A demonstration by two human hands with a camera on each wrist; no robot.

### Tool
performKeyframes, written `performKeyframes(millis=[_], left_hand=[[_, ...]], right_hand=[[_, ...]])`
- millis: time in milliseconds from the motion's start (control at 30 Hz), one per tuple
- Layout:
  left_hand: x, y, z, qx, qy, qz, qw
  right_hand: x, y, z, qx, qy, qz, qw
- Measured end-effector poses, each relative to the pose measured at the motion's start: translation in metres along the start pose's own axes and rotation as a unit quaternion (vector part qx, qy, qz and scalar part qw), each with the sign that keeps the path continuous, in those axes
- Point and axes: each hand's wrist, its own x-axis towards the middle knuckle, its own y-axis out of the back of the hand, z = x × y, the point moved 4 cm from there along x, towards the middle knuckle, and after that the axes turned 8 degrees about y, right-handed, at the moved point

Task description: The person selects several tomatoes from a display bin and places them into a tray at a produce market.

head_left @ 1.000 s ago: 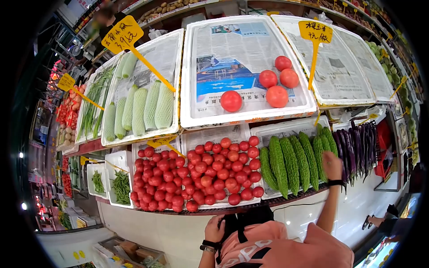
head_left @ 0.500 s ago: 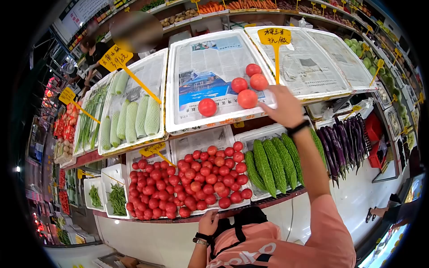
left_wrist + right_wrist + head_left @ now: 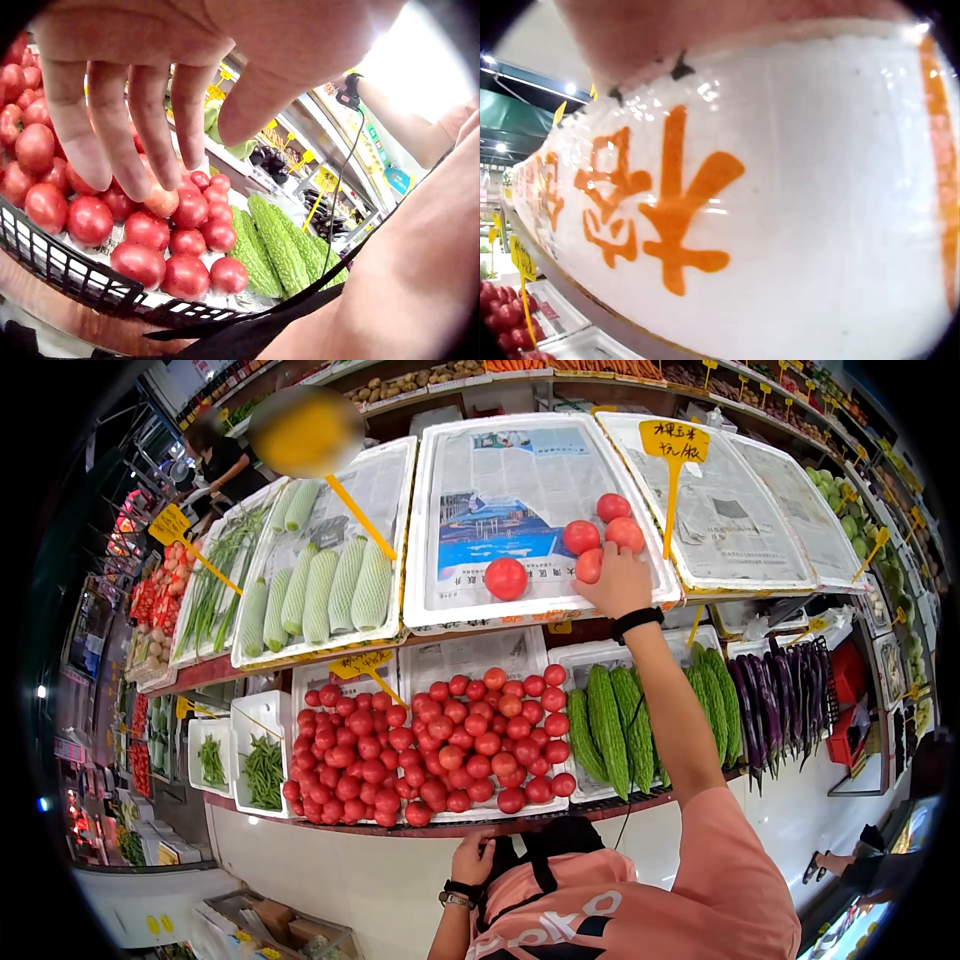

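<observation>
My right hand (image 3: 618,585) reaches into the upper white foam tray (image 3: 425,575) and grips a large pink-red tomato (image 3: 589,566), thumb on its near left side and fingers over its right. The hand hides part of this tomato. Three more large tomatoes sit close behind and beside it, and another large tomato (image 3: 506,579) lies apart to the left on the newspaper. In the right wrist view the tray's white side fills most of the picture. My left hand (image 3: 142,82) hangs with relaxed fingers at the front edge of the smaller red tomatoes (image 3: 142,264), holding nothing.
Bitter melons (image 3: 610,725) and eggplants (image 3: 780,705) lie right of the small tomatoes on the lower shelf. Netted pale green gourds (image 3: 320,595) fill the tray to the left. A yellow price sign (image 3: 672,445) stands by the tray's right edge. A person (image 3: 222,465) is at the back left.
My right hand has moved from above the bitter melons up to the upper tray and taken hold of a large tomato. The left hand stays low by the shelf front.
</observation>
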Motion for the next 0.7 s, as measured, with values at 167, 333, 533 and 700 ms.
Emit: performKeyframes(millis=[167, 333, 533, 700], left_hand=[[0.005, -0.009, -0.009, -0.008, -0.026, 0.018, 0.999], [0.009, -0.018, -0.018, -0.015, -0.006, 0.014, 1.000], [0.002, -0.020, -0.022, -0.011, 0.012, -0.006, 1.000], [-0.009, -0.017, -0.029, -0.006, 0.050, -0.015, 0.999]], right_hand=[[-0.061, 0.082, -0.025, 0.221, 0.127, 0.177, 0.951], [-0.163, 0.056, -0.037, 0.401, 0.135, 0.031, 0.905], [-0.230, -0.118, -0.001, 0.334, 0.032, -0.136, 0.932], [-0.200, -0.197, 0.014, 0.338, -0.047, -0.113, 0.933]])
